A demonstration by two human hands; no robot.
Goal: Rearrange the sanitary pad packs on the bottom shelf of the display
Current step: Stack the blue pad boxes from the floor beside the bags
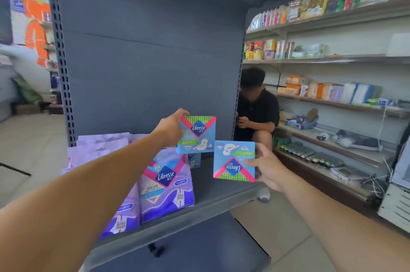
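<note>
My left hand (pixel 172 127) grips an upright blue Libresse pad pack (pixel 197 136) by its left edge, above the grey bottom shelf (pixel 221 196). My right hand (pixel 267 168) pinches a second blue pack (pixel 234 161) by its right edge; this one is upside down, lower and to the right. Purple Libresse packs (pixel 166 185) stand in rows on the shelf's left half. Another small blue pack (pixel 194 159) shows partly behind them, under the raised one.
The grey back panel (pixel 144 60) rises behind the shelf, with a lower base plate (pixel 199 243) in front. A person in black (pixel 255 114) crouches to the right behind the display. Stocked wall shelves (pixel 332 98) run along the right side.
</note>
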